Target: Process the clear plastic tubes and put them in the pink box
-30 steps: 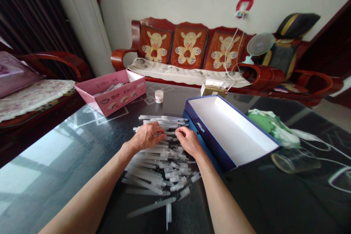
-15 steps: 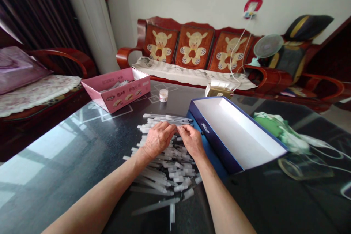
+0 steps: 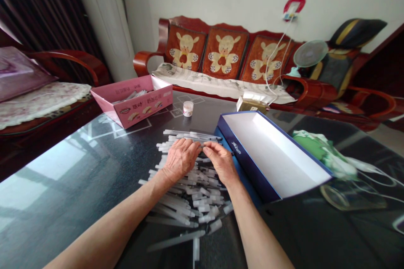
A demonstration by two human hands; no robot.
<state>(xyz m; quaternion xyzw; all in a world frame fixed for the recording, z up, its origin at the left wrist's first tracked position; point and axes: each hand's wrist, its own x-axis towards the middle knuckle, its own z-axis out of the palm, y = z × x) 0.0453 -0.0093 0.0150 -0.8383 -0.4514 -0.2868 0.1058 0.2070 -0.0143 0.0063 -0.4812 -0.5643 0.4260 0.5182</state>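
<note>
Pens with frosted whitish barrels [image 3: 176, 241] and loose pen caps [image 3: 215, 226] lie in a messy pile on the dark table, beneath and around both hands. Over the upper part of the pile, my left hand [image 3: 183, 157] is closed around a pen that its fingers mostly hide. My right hand [image 3: 221, 160] pinches with thumb and forefinger at the end of the same pen, just right of the left fingertips. Only a small bit of the pen shows between the two hands.
An open blue box [image 3: 274, 155] with a white inside stands right of the pile. A pink box [image 3: 132, 103] holding more pens sits back left. Behind the pile is a small white tub [image 3: 188, 109]. A green-and-white bag [image 3: 318, 147] and white cables lie at right.
Both hands stay over the pile, fingertips meeting. A small gap with a bit of the pen now shows between them. The view has shifted slightly.
</note>
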